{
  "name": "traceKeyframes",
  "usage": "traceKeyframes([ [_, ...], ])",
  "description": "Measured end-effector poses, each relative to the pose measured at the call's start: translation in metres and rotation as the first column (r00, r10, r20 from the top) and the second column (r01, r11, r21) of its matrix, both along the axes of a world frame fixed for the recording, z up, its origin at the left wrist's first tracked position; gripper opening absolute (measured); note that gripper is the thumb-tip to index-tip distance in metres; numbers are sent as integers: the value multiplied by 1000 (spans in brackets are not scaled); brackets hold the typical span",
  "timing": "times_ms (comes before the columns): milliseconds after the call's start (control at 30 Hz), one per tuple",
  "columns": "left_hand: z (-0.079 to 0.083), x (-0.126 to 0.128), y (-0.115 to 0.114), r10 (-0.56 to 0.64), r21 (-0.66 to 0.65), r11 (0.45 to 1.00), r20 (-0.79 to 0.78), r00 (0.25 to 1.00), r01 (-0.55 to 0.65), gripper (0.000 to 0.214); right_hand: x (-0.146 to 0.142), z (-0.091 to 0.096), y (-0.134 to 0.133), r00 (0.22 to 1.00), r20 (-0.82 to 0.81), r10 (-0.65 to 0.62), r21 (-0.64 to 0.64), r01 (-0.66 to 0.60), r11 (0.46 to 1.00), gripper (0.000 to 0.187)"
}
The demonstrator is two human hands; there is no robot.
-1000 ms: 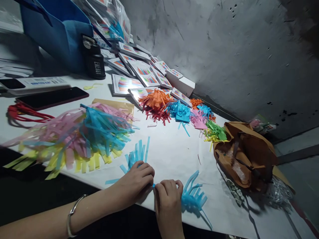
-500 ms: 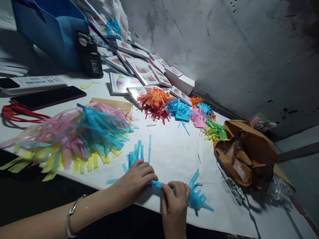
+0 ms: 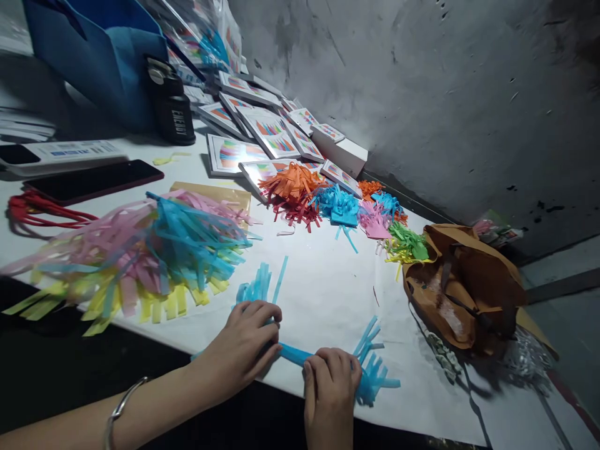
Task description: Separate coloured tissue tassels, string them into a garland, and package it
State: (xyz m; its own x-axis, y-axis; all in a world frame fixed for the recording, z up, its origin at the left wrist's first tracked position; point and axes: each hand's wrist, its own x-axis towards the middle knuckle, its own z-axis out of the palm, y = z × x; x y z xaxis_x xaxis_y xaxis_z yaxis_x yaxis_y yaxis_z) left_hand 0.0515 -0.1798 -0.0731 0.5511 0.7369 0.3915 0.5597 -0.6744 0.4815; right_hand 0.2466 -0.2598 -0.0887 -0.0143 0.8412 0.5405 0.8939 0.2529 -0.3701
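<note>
Both hands have slid farther apart since a second ago, so a longer stretch of the twisted middle of this blue paper (image 3: 293, 354) is showing between them now. It's right by the near edge of the white table (image 3: 323, 281), with one fringed end splaying out past each hand. Left hand (image 3: 253, 337) is curled over it, thumb and fingers nearly closed, a bit of blue peeking out between them. Right hand (image 3: 332, 381) has the other side, fingers bent down tight over the paper and thumb tucked in close. Can't tell how hard either one is squeezing, since my knuckles cover most of it. There's a metal bracelet (image 3: 122, 403) on my left wrist.

Just off to the left I've got a big heap of pink, blue and yellow streamers (image 3: 182, 244), some of it hanging over the table edge. Behind that sit a red cord (image 3: 47, 209), a dark phone (image 3: 96, 180) and a black bottle (image 3: 171, 103) up against a blue bag (image 3: 98, 69).

Straight ahead, some tassels run in a row: orange-red (image 3: 295, 187), blue (image 3: 337, 203), pink (image 3: 372, 220), then green (image 3: 407, 242). The orange-red one is touching a messy spread of printed boxes (image 3: 269, 134) near the grey wall (image 3: 407, 94). Over on the right, a brown bag (image 3: 464, 287) sits gaping open just beside the green tassel.
</note>
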Motion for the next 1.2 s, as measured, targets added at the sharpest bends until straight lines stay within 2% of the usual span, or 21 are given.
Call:
traceKeyframes([
  [100, 0, 2, 0, 31, -78, 996, 5, 1000, -31, 14, -5, 4, 4, 999, -18, -42, -3, 42, 999, 19],
  [167, 1, 3, 1, 45, -114, 992, -14, 999, -47, 13, -6, 7, 7, 998, 4, -64, -55, 64, 996, 18],
  [267, 6, 6, 2, 66, -142, 987, -50, 997, -73, 14, -5, 8, 10, 994, 42, -100, -148, 105, 983, 18],
  [400, 11, 9, 2, 72, -150, 985, -92, 993, -85, 10, -2, 7, 12, 991, 56, -120, -179, 128, 975, 16],
  [467, 9, 10, 3, 75, -113, 990, -110, 991, -88, 10, -2, 6, 12, 991, 47, -126, -184, 133, 974, 16],
  [533, 6, 10, 4, 40, -18, 999, -127, 991, -43, 16, -2, 6, 11, 991, 28, -132, -190, 135, 973, 15],
  [633, 1, 8, 9, -74, 147, 984, -168, 983, 100, 18, -3, 5, 10, 991, -2, -137, -182, 134, 974, 14],
  [700, 0, 8, 13, -136, 204, 963, -191, 972, 175, 18, -4, 5, 10, 990, -8, -141, -138, 138, 981, 12],
  [767, -1, 10, 17, -179, 218, 951, -192, 965, 220, 16, -5, 6, 10, 993, 14, -119, -57, 120, 991, 12],
  [833, 0, 13, 19, -201, 186, 956, -152, 968, 228, 17, -9, 7, 11, 997, 56, -51, -1, 51, 999, 15],
  [933, 1, 16, 20, -184, 57, 981, -39, 982, 186, 17, -17, 8, 14, 995, 83, 60, -24, -58, 998, 16],
  [1033, 1, 13, 18, -192, -41, 980, 9, 981, 193, 13, -21, 7, 16, 994, 62, 95, -23, -94, 995, 21],
  [1200, -2, 9, 18, -189, 84, 978, -46, 981, 193, 14, -17, 3, 14, 994, 7, 110, 7, -110, 994, 18],
])
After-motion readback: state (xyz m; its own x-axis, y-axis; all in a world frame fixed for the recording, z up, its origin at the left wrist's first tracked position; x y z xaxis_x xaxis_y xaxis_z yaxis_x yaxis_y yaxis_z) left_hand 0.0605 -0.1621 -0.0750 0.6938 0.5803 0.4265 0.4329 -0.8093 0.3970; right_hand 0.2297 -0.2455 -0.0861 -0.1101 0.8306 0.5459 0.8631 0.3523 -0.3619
